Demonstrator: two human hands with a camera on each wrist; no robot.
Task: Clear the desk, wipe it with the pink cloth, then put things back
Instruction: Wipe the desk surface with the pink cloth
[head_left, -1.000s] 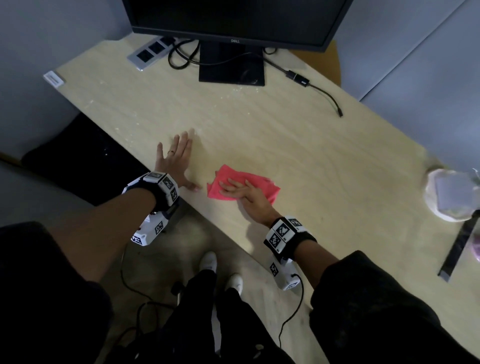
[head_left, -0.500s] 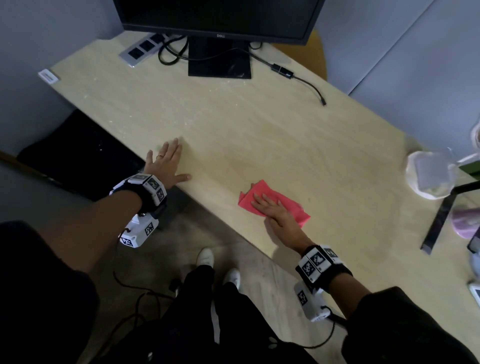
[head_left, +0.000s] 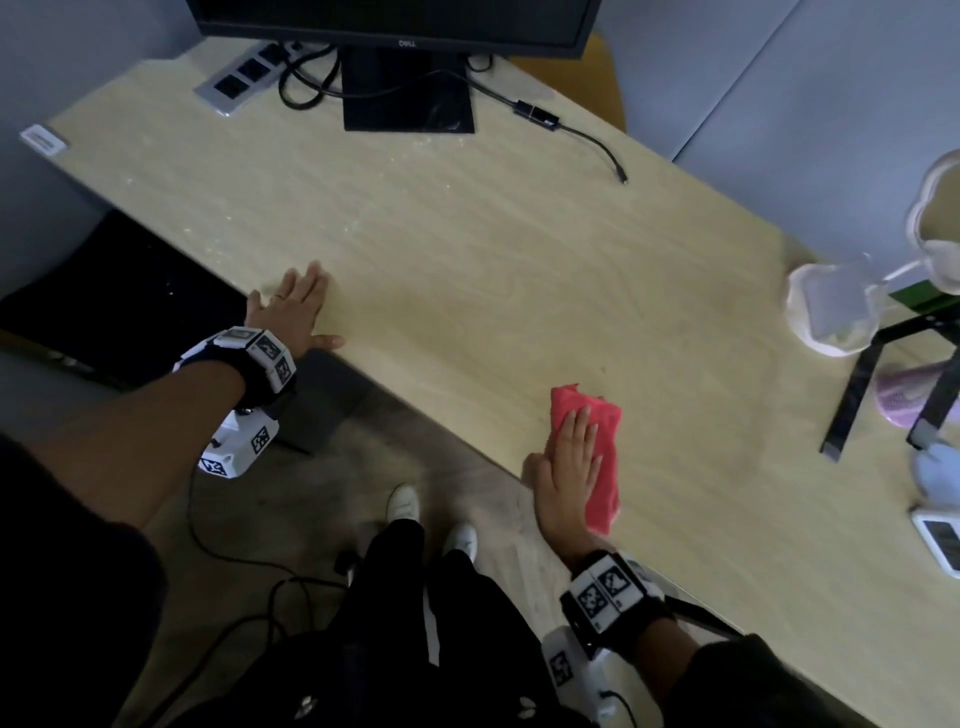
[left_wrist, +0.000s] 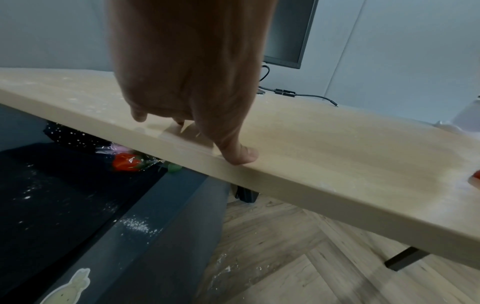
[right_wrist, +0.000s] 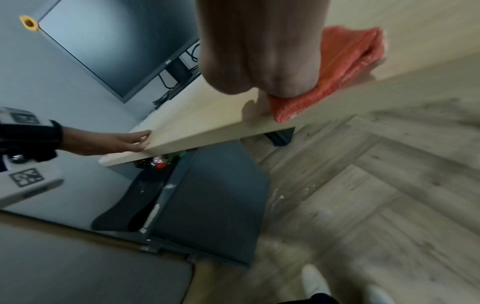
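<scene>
The right hand (head_left: 569, 462) lies flat on the pink cloth (head_left: 602, 441), fingers straight and together, and presses it down on the counter (head_left: 493, 249) very near the front edge; in the right wrist view the near corner of the cloth already reaches this edge. The left hand (head_left: 291, 312) is flat too, fingers spread a little, with the thumb along the front edge of the counter, well apart from the right hand and on its left; it holds nothing and seems only to steady the body. The step in hand looks like the wiping, and the middle of the counter is bare. To the right of the right hand, near but not touching, stand the things that were moved aside: a clear container (head_left: 831, 312), a black stand (head_left: 862, 384), a pale purple object (head_left: 904, 397) and a small white device (head_left: 940, 540). Far in front of the hands are the monitor (head_left: 405, 31), a power strip (head_left: 244, 78) and a loose cable (head_left: 597, 140). The risk I see is at the edge: a stroke toward the body could push the cloth off the counter to the floor, because only the flat palm holds it. A wide stroke to the right could also hit the stand or the container.
</scene>
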